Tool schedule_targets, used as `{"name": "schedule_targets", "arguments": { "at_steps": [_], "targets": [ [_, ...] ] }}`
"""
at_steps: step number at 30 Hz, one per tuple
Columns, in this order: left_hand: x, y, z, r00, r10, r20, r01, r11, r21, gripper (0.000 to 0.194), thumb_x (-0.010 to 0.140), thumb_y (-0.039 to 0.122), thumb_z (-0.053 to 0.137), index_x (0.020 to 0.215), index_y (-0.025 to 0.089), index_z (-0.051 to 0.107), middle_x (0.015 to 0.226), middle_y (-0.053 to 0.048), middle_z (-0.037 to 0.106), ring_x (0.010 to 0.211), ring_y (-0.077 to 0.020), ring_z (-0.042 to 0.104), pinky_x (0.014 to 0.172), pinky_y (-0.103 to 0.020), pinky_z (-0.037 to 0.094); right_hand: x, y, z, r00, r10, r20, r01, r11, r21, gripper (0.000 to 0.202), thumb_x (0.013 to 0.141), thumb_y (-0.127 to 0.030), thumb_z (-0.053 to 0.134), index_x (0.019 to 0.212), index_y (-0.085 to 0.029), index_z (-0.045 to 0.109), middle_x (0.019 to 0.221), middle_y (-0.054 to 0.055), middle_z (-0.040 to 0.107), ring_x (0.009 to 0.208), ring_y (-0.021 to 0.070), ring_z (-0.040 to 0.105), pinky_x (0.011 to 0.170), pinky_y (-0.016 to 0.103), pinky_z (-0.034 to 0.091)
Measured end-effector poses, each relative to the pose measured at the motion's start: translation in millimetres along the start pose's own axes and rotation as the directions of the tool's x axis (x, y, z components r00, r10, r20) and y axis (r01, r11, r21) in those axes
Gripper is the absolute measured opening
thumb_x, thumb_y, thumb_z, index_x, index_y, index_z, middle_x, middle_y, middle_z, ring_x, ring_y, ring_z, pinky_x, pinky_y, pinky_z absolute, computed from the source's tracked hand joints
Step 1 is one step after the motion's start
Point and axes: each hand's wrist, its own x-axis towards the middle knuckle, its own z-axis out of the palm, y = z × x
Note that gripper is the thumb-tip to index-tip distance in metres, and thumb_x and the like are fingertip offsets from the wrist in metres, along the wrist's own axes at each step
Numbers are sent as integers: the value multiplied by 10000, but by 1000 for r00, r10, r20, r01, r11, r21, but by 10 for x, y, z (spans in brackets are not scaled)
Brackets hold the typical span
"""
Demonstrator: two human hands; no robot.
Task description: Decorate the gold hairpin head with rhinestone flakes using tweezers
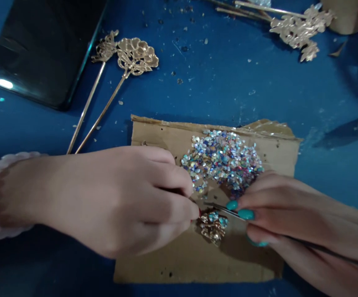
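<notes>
Golden ornament beside iridescent flakes

The flakes are multicoloured, the ornament gold and turquoise, the cardboard brown.

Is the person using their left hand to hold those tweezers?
No, the tweezers are held in the right hand, the one with teal nails.

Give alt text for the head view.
A person's right hand holds tweezers near a small gold ornament bearing turquoise pieces, the left hand close beside it. Cardboard beneath carries a pile of shiny chips; a dark phone and gold stemmed ornaments lie on the blue table.
</notes>
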Motion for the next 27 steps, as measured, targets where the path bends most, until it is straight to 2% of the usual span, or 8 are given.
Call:
{"name": "schedule_targets", "arguments": {
  "at_steps": [4,9,17,23,27],
  "targets": [
    [-13,7,2,1000,4,15,-4,1000,24,392,1035,134,398,963,236,769,1130,37,775,934,-165,710,865,-335,541,4,-14,11,1000,13,-11,-13,1000,1,95,982,-368,629,998,-274,638,978,-66,733,897,52,701,905,155,583],
    [-14,-6,-1,1000,21,9,-21,1000,18,378,995,98,419,993,235,772,1128,21,778,936,-179,718,839,-345,564,-9,-43,12,998,47,-29,-48,998,-42,111,991,-397,606,977,-289,627,955,-74,736,879,52,704,874,181,594],
    [-25,-8,11,999,28,17,-29,999,29,343,986,101,445,994,210,770,1150,-1,768,940,-188,710,836,-372,566,-4,5,6,999,-32,-9,32,999,-26,100,983,-351,628,1007,-255,616,971,-25,719,904,77,707,918,227,592],
    [-42,-4,11,1000,16,23,-16,1000,15,375,977,71,415,1021,196,766,1164,37,766,959,-187,681,862,-376,548,-34,4,-20,999,-39,26,40,998,-48,110,977,-346,636,1050,-265,620,1020,-21,719,943,74,703,950,211,583],
    [-42,-15,9,999,27,29,-28,999,44,397,986,83,400,995,239,765,1172,46,764,971,-183,696,860,-368,551,-23,-5,-16,998,-60,11,61,997,-43,103,983,-339,630,1045,-257,623,1015,-14,719,933,74,705,943,224,588]
  ]
}}
